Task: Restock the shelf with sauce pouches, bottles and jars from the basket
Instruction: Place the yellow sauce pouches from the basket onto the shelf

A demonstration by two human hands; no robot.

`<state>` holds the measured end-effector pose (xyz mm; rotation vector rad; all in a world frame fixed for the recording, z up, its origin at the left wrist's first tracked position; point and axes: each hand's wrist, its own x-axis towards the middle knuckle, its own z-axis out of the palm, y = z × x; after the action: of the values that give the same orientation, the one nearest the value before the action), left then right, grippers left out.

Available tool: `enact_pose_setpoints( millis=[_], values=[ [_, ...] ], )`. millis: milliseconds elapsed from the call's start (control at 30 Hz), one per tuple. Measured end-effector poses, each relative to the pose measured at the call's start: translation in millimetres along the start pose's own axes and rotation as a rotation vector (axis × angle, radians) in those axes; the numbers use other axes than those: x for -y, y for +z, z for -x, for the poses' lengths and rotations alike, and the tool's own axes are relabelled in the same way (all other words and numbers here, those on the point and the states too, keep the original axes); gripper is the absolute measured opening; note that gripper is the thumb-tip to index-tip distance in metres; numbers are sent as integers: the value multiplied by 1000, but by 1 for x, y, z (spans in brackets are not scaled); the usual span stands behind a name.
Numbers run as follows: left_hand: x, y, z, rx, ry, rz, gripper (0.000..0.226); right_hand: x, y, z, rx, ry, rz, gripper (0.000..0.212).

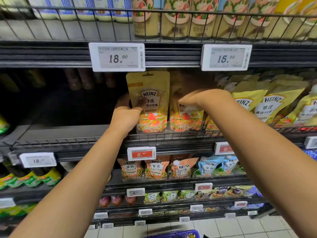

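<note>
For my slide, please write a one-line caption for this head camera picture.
Left hand holds a yellow pouch upright on the shelf; right hand reaches over the next pouch.

The yellow Heinz pouch (148, 102) stood at the middle shelf's wire front rail (171, 134), second matching pouch (186, 115) just right of it, leaning yellow pouches (272, 103) further right, orange pouches (156, 169) one shelf below.

I see my left hand (127, 115) gripping a yellow Heinz pouch (148, 100) upright on the middle shelf (68, 133), thumb on its front. My right hand (204, 98), blurred, reaches over the neighbouring pouch (186, 117). A blue basket (178, 234) edge shows at the bottom.
</note>
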<state>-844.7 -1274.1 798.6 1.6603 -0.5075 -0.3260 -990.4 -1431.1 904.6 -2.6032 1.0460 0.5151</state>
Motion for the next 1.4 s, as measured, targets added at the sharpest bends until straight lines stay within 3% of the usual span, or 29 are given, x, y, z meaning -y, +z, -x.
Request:
enact_pose_setpoints(
  millis=[100,233,300,500,633,800,1033,1133,1167,1233,1267,1333,1400],
  values=[
    [1,-1,0,3,48,2,36,-10,1,8,-123,-18,24,59],
    [-2,-2,-4,19,124,-23,38,-24,13,26,-650,-161,233,57],
    [-10,0,-10,21,147,-11,38,-27,16,28,-771,-202,198,64],
    [-30,15,-15,16,253,-39,41,-18,7,28,-722,-231,184,62],
    [-26,6,-17,6,253,-43,27,-19,2,28,-643,-171,200,47],
    [-28,-5,-19,-11,233,-33,22,-20,6,32,-683,-159,199,31],
    [-22,-9,-16,70,215,-41,39,-27,16,34,-875,-233,236,35],
    [-22,-17,-9,84,222,-58,53,-32,29,40,-971,-222,170,46],
    [-19,-20,-5,76,227,-69,55,-33,36,42,-1013,-237,111,44],
    [-9,-27,6,52,228,-117,59,-34,56,43,-1119,-285,31,19],
    [-5,-29,13,33,211,-179,63,-32,68,46,-1140,-309,9,23],
    [3,-30,28,-37,168,-378,78,-29,92,44,-1113,-418,-33,37],
    [8,-29,37,-78,155,-532,88,-21,111,38,-1016,-433,-68,35]
  ],
)
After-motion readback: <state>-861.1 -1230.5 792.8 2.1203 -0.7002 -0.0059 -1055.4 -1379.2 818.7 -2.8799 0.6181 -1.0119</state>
